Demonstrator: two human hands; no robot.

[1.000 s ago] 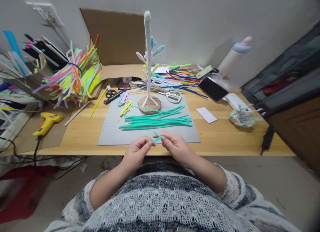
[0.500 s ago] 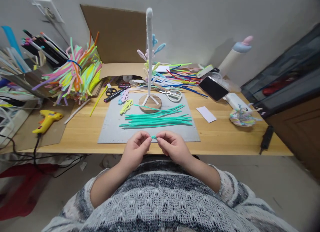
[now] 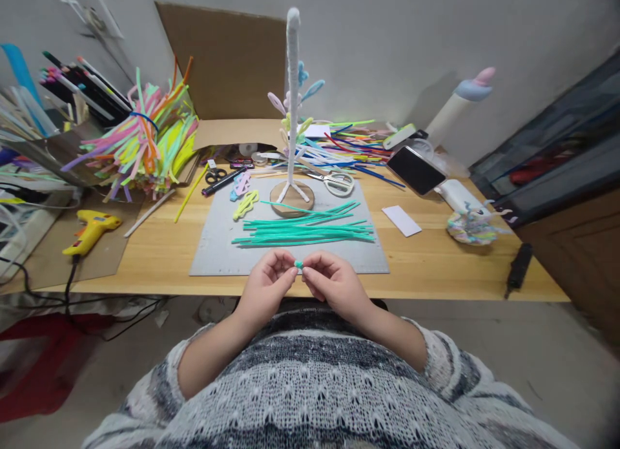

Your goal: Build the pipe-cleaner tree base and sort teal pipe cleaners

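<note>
Between my two hands is a small bent piece of green pipe cleaner, mostly hidden by the fingertips. My left hand pinches it from the left, thumb and forefinger closed. From the right, my right hand pinches its other side. Just beyond the hands, several loose green pipe cleaners lie across a grey cutting mat. Behind them stands a white wrapped stem on a round wooden base, with pastel loops around it.
Scissors, yellow bent shapes and a marker lie around the mat's far part. At left are a yellow glue gun and a bundle of pipe cleaners. A phone and a white card are at right.
My hands have drawn slightly closer together, and the green piece between the fingertips looks more bunched. The objects on the table have stayed in place; the view has shifted slightly.
</note>
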